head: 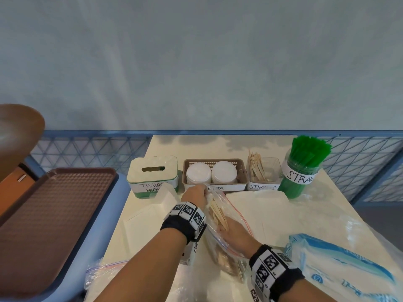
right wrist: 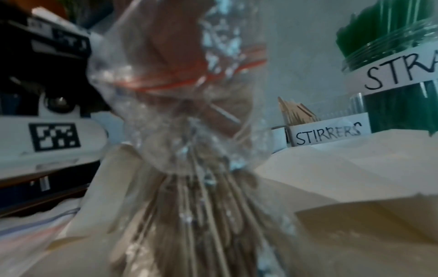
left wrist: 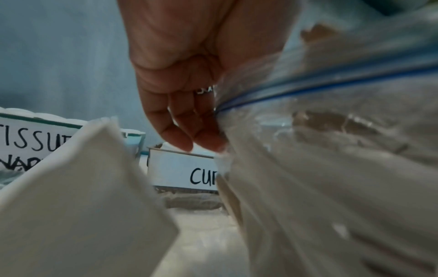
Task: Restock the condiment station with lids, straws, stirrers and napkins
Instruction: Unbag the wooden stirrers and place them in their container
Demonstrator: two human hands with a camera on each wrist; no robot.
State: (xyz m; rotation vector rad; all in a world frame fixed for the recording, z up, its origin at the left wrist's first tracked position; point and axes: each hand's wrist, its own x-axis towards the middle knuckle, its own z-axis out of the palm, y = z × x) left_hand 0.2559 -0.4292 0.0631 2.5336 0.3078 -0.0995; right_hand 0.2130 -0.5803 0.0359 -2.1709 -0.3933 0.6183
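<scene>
**Both hands on the zip bag of stirrers, in front of the labelled station**

The left hand (head: pixel 194 194) pinches the far rim of a clear zip bag (head: pixel 220 243), its fingers (left wrist: pixel 189 135) curled over the blue closure strip; a ring shows on one finger. The right hand (head: pixel 234 231) is inside the bag's mouth, and its fingers close round a bundle of flat wooden stirrers (head: pixel 219 213), seen through crinkled plastic with a red zip line across it in the right wrist view.

Places below are told from the brown lattice basket (head: pixel 214 163), which stands at the back of the white table (head: pixel 309 216). It holds two stacks of round white lids (head: pixel 211 174), and its paper label reads "CU…" in the left wrist view, the rest hidden by the bag. Just left of the basket is a white and green tissue box (head: pixel 153 176) with an oval slot, hand-lettered "TISSUES" over "NAP…". Just right of it is a clear square tub (head: pixel 265 173) marked "STIRRERS", holding upright wooden sticks. Further right stands a clear round jar (head: pixel 299 173) packed with green straws, its label reading "STRA…". The bag and both hands sit directly in front of the basket. Well to its left lies a brown textured tray (head: pixel 52 216). In front and to the right lies a blue and white plastic pack (head: pixel 340 264).
</scene>
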